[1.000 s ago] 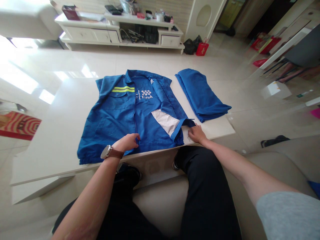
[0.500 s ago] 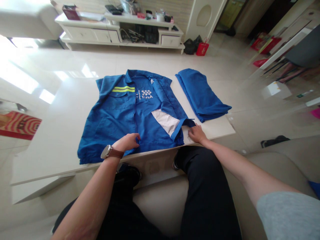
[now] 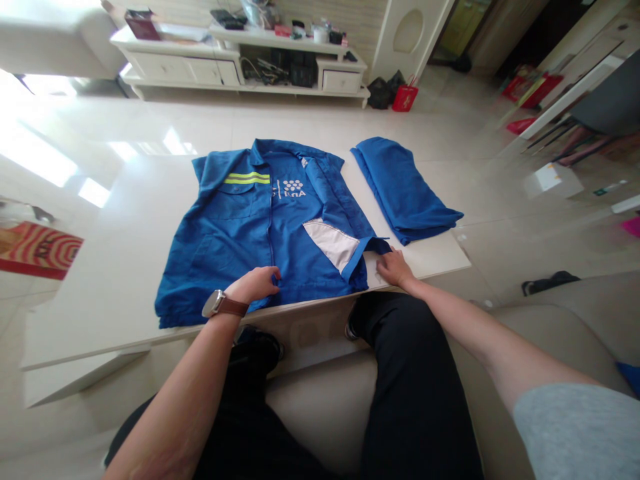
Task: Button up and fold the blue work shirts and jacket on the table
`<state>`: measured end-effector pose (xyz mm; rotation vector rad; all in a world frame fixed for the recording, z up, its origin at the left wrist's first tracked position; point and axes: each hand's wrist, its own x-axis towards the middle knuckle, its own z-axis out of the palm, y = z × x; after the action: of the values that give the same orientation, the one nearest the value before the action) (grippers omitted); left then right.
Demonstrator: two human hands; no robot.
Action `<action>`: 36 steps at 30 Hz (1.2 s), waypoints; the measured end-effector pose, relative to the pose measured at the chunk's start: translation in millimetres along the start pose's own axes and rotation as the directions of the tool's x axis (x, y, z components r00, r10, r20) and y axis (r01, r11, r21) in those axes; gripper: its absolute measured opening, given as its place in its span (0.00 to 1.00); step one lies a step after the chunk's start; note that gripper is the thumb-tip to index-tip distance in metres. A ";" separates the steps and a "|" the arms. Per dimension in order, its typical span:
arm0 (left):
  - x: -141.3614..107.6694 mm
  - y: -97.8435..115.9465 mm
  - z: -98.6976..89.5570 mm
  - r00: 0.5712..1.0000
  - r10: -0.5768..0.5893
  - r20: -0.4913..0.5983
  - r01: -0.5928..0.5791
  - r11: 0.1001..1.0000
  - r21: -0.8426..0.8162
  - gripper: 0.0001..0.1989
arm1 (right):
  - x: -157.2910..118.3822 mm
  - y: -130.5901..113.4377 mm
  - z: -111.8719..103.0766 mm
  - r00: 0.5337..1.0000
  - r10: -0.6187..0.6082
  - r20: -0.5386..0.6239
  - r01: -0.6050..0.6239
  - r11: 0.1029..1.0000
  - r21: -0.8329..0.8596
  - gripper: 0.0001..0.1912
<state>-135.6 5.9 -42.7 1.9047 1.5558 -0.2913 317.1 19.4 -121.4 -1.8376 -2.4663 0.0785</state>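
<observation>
A blue work jacket (image 3: 225, 227) with a yellow-and-grey reflective stripe lies spread on the white table (image 3: 125, 220). Its right-hand front panel is folded back, baring a white pocket lining (image 3: 333, 245) and the printed inside of the back. My left hand (image 3: 256, 285), with a watch on the wrist, is closed on the jacket's front edge near the hem. Beyond the folded panel, my right hand (image 3: 395, 269) pinches the panel's lower corner close to the table's near edge. A folded blue garment (image 3: 405, 190) lies to the right of the jacket.
A white TV cabinet (image 3: 185, 70) stands along the far wall. On the floor beside it are a red bag (image 3: 405, 98) and a black bag (image 3: 379, 93). At the left is a red-and-cream paper bag (image 3: 43, 250). My legs and the beige sofa (image 3: 320, 413) are below the table edge.
</observation>
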 end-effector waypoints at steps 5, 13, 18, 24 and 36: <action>-0.8 1.5 -0.2 1.000 -0.003 -0.001 0.003 1.000 0.003 0.17 | 0.8 0.7 0.6 1.000 0.006 0.002 -0.006 1.000 0.003 0.23; -8.5 3.7 -9.7 0.999 -0.004 -0.036 0.003 1.000 -0.027 0.16 | 8.4 -5.2 -4.3 0.938 0.264 -0.223 -0.139 0.880 0.454 0.21; -12.8 -1.9 -12.6 0.996 -0.043 -0.084 0.041 0.999 -0.027 0.17 | 73.7 -37.3 -57.3 0.838 0.454 -0.303 -0.180 0.754 0.632 0.14; -8.1 -8.5 -12.7 0.997 -0.039 -0.064 0.038 0.999 -0.011 0.18 | 105.2 -197.9 -113.7 0.860 -0.270 -0.433 0.484 0.701 0.523 0.17; -16.3 -16.9 -19.4 0.996 -0.006 0.086 0.018 0.990 -0.138 0.16 | 40.5 -306.4 -53.2 0.841 -0.406 0.358 0.320 0.906 0.277 0.44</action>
<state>-160.2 6.2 -24.7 1.7540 1.4916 -0.2593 17.3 -29.2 -43.1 -1.3418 -2.8998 0.7407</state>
